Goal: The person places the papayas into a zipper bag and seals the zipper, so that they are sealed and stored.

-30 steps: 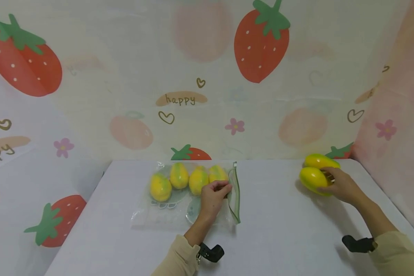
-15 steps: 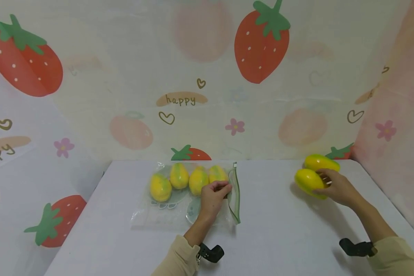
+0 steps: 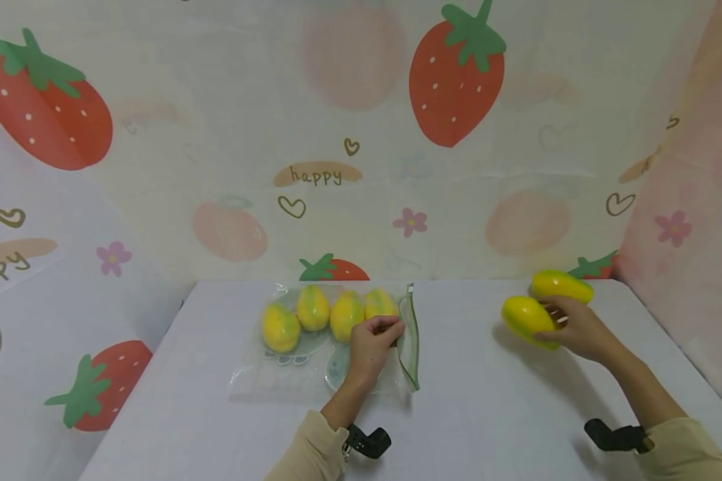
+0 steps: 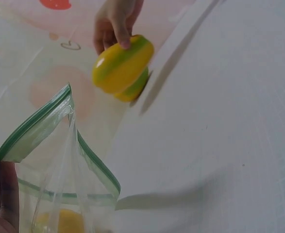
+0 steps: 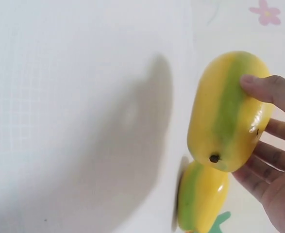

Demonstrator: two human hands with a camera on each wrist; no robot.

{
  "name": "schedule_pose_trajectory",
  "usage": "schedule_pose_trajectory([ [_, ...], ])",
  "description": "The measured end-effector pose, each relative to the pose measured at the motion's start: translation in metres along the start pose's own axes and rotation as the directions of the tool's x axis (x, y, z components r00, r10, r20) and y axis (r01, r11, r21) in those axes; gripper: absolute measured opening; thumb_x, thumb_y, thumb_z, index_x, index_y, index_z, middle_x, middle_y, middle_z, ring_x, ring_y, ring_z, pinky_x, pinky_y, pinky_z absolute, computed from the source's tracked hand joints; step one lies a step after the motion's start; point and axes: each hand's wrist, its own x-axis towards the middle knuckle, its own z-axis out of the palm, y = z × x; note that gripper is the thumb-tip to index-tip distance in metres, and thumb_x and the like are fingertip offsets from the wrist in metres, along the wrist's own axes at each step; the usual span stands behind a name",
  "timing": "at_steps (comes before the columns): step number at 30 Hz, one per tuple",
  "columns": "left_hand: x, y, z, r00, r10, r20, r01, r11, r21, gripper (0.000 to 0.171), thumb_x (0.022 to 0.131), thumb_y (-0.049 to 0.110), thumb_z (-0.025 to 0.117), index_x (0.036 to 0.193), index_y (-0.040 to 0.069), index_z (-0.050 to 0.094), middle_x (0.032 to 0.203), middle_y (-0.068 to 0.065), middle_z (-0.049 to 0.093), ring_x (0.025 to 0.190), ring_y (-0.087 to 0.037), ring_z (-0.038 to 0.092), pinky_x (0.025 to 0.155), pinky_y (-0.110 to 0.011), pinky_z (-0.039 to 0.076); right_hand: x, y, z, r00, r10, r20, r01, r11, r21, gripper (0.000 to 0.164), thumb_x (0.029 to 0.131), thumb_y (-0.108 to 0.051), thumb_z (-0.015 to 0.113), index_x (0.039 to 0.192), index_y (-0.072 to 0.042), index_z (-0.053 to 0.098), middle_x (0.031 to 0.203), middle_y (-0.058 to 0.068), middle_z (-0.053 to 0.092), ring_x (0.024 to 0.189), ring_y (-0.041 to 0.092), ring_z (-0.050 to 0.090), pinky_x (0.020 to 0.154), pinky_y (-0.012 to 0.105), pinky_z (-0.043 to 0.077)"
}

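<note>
My left hand (image 3: 373, 347) pinches the upper layer of a clear zip bag (image 3: 249, 374) close to its green zip edge. In the left wrist view the bag's mouth, edged by the green zip (image 4: 38, 119), gapes apart. Several yellow mangoes (image 3: 281, 327) with green streaks lie inside the bag. My right hand (image 3: 580, 329) grips another yellow mango (image 3: 525, 319) striped with green, its shadow falling on the table below. The right wrist view shows the thumb across this mango's side, the other fingers behind it and its dark stem end (image 5: 214, 158) exposed.
One more mango (image 3: 562, 286) lies at the table's back right corner, just behind the right hand. The white table (image 3: 457, 414) meets a fruit-printed cloth backdrop (image 3: 361, 227) along its rear edge. Each wrist carries a black camera mount (image 3: 370, 442).
The right hand has carried its mango leftward and slightly nearer, away from the mango in the corner. The left hand and the bag have stayed in place.
</note>
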Motion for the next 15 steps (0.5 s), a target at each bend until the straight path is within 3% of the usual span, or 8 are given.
schedule_pose_trajectory([
  [8,0.000,0.000,0.000,1.000,-0.016,0.003,0.016,1.000,-0.001,0.021,0.087,0.011,0.072,0.102,-0.002,0.073,0.084,-0.003,0.071,0.071,-0.005,0.061,0.069,-0.020,0.057,0.003,-0.013,0.003,0.998,-0.055,0.012,0.055,0.998,0.007,0.062,0.077,-0.014,0.081,0.126,0.012,0.052,0.112,0.028,0.063,0.097,0.035,0.062,0.077,0.033,0.056],
  [15,-0.003,0.005,0.000,1.000,-0.021,0.003,0.021,1.000,0.000,0.020,0.086,0.011,0.072,0.101,-0.003,0.073,0.082,-0.001,0.070,0.071,-0.006,0.061,0.069,-0.020,0.057,0.007,-0.031,0.005,0.995,-0.095,0.026,0.094,0.995,0.027,0.058,0.078,-0.018,0.081,0.123,0.008,0.056,0.111,0.020,0.064,0.096,0.030,0.062,0.077,0.018,0.052],
])
